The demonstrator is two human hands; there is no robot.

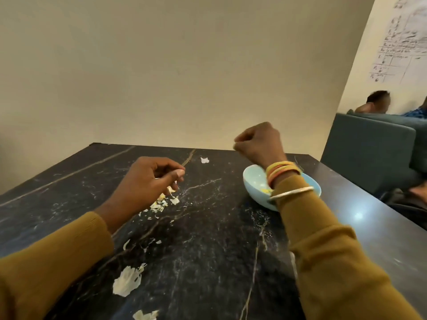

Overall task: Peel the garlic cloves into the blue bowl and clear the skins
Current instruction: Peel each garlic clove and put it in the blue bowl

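Closest to the camera, a torn white papery garlic skin (127, 281) lies on the black marble table with pale veins (208, 250), beside the left mustard-yellow knitted sleeve (46, 262). A second skin scrap (145, 315) is cut off by the bottom edge.

Further in, the left hand (150, 179) hovers just above a small heap of yellowish-white peelings (161, 203). Its fingers are curled in with the thumb pressed toward the forefinger. Something pale shows at the thumb tip, but I cannot tell whether it is a clove, a skin or only the nail.

The right forearm crosses in front of the light blue round bowl (254, 181), hiding its right half. A stack of orange and yellow bangles (283, 170) and a thin silver one sit at that wrist. A yellowish bit shows inside the bowl, too hidden to identify.

The right hand (258, 144) is raised above the bowl's far rim and curled into a fist, seen from the back. Whether it holds anything cannot be told.

One small white skin (204, 160) lies alone near the far edge. Beyond stand a beige wall and a teal sofa (369, 153) with a person on it, partly cut off.
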